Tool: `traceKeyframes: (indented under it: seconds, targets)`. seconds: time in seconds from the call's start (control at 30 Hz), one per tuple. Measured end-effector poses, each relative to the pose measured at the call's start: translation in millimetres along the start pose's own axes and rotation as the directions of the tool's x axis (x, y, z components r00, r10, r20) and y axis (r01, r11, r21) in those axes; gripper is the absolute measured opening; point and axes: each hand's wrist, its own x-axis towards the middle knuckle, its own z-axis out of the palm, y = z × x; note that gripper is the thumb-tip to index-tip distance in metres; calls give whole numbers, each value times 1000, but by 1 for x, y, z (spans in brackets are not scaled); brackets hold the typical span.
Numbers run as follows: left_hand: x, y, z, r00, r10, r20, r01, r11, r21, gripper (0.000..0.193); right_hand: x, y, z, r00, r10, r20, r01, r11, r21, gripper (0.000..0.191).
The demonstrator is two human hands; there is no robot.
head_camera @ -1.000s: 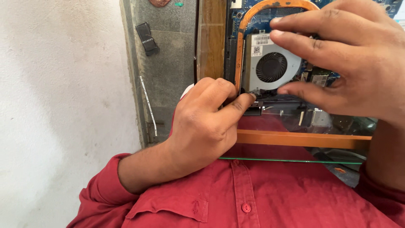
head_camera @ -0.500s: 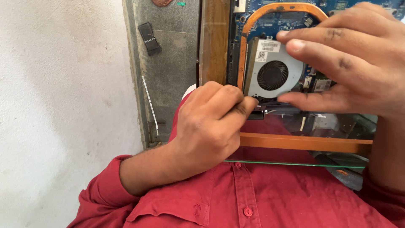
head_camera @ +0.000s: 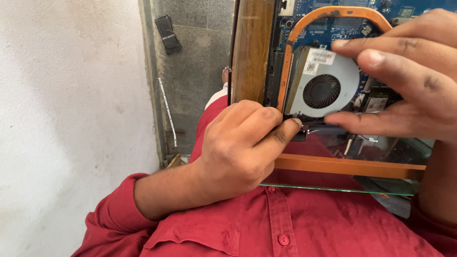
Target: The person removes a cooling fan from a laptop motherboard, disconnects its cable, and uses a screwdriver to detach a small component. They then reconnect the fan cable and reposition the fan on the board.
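Observation:
An opened laptop lies on the table, showing its blue circuit board (head_camera: 304, 19), a curved copper heat pipe (head_camera: 333, 13) and a round silver cooling fan (head_camera: 321, 90). My left hand (head_camera: 238, 147) is curled, with thumb and forefinger pinched at the fan's lower-left corner beside a small black part (head_camera: 301, 134). Whether a tool is in it is hidden. My right hand (head_camera: 409, 81) reaches in from the right. Its fingers lie over the fan's upper right edge and its thumb presses under the fan's lower edge.
The laptop rests on a glass-topped table with a wooden frame (head_camera: 347, 166). Below it is a grey stone floor with a small black device (head_camera: 167, 31) and a thin white strip (head_camera: 167, 112). A white wall (head_camera: 66, 95) fills the left. My red shirt (head_camera: 285, 223) is at the bottom.
My right hand's fingers have slid rightward off the fan, so more of its face shows. My left hand stays pinched at the fan's lower-left corner. The view has shifted slightly.

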Motion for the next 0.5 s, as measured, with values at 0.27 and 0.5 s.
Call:
traceKeyframes:
  seconds: [0.27, 0.5]
  targets:
    - [8, 6, -5, 1000, 18, 25, -20, 996, 82, 13, 1, -1, 0, 1000, -10, -2, 10, 1000, -21, 99]
    - [11, 8, -10, 995, 9, 97, -17, 996, 84, 11, 0, -1, 0, 1000, 9, -13, -9, 1000, -19, 101]
